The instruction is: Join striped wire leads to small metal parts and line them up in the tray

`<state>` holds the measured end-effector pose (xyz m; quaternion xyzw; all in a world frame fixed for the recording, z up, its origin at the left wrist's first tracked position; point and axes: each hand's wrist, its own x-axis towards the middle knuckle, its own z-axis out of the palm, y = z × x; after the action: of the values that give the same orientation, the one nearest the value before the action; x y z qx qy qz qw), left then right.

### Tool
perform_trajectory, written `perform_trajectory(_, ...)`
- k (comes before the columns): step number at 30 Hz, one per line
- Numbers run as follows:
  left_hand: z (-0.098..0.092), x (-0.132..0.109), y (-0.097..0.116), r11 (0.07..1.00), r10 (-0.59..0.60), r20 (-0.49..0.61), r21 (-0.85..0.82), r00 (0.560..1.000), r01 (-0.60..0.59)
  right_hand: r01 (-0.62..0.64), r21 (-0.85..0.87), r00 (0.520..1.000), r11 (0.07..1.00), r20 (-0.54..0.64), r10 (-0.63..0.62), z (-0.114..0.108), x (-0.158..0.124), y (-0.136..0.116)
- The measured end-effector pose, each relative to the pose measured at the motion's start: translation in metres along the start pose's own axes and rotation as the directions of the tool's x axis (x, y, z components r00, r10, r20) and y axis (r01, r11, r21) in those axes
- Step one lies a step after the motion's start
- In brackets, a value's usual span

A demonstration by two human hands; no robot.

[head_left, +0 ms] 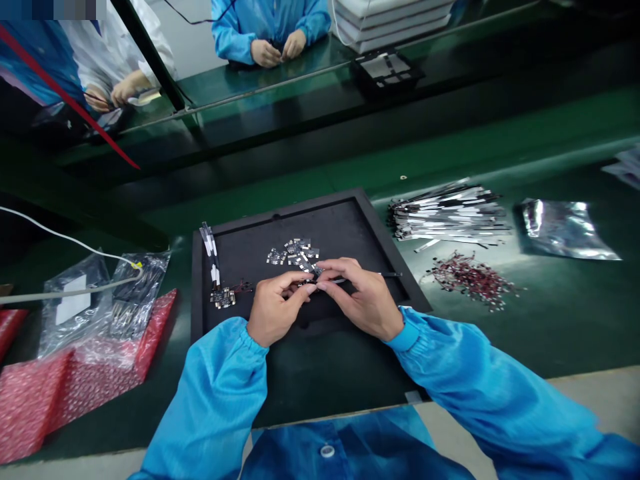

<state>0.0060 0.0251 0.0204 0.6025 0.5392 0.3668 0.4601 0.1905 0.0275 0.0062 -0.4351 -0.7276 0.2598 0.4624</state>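
My left hand (277, 303) and my right hand (363, 300) meet above a black tray (340, 230), thumbs and fingertips closed together. The left pinches a small circuit board, mostly hidden by the fingers. At its edge my right fingertips grip a thin ribbon cable (391, 274), whose far end shows beyond the hand over the tray. Just behind the fingertips lies a loose group of small circuit boards (295, 251). Along the tray's left side are several black-and-white ribbon cables (210, 257), with more boards (223, 298) and thin red-black wires (243, 287) below them.
Right of the tray lie a heap of ribbon cables (450, 215), a pile of red-black wired parts (473, 279) and a silver bag (563, 228). Clear bags (135, 293) and red bubble wrap (95, 387) lie left, under a white cord (75, 293). Co-workers (273, 30) sit across the bench.
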Motion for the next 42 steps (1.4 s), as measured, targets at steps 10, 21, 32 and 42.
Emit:
perform_trajectory(10, -0.001, 0.000, 0.000, 1.000, 0.026, 0.000, 0.008, 1.000, -0.026, 0.007, 0.012, 1.000, 1.000, -0.001, -0.007, -0.001, 0.000, -0.001)
perform_trajectory(21, -0.002, -0.001, 0.003, 0.996, 0.077, 0.009, 0.052, 0.997, -0.078, 0.017, 0.032, 1.000, 0.999, -0.005, -0.017, -0.001, 0.001, -0.001)
perform_trajectory(32, -0.004, -0.001, 0.010, 0.961, 0.221, 0.027, 0.161, 0.975, -0.222, 0.020, 0.035, 1.000, 0.999, -0.005, -0.020, -0.001, 0.000, -0.001)
perform_trajectory(42, -0.004, 0.000, 0.009, 0.943, 0.284, -0.002, 0.182, 0.959, -0.279, 0.060, 0.043, 0.998, 0.997, -0.025, -0.059, 0.001, -0.002, 0.002)
